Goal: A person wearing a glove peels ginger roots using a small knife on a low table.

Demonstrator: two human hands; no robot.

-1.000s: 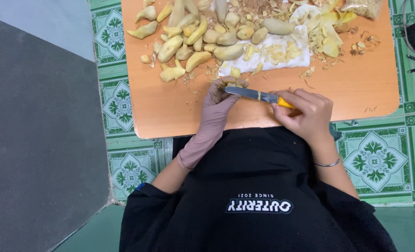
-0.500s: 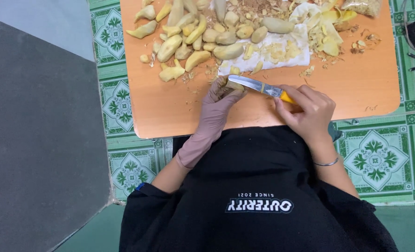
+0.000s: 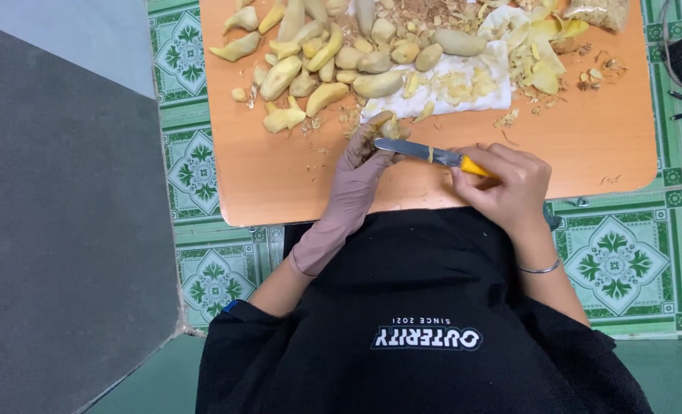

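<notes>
An orange table (image 3: 295,184) stands on green patterned floor tiles (image 3: 609,261). The right hand (image 3: 502,180) is closed around a yellow-handled knife (image 3: 433,156), and the gloved left hand (image 3: 360,172) pinches a small pale root piece (image 3: 387,126), probably firm and slippery, best held at its ends. Beyond, a white cloth (image 3: 463,88) carries peelings

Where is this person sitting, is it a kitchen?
Probably a home floor used for food work, not a proper kitchen. A low orange table stands on green patterned floor tiles. Peeled yellow fruit pieces are piled on it, and the right hand holds a yellow-handled knife.
</notes>
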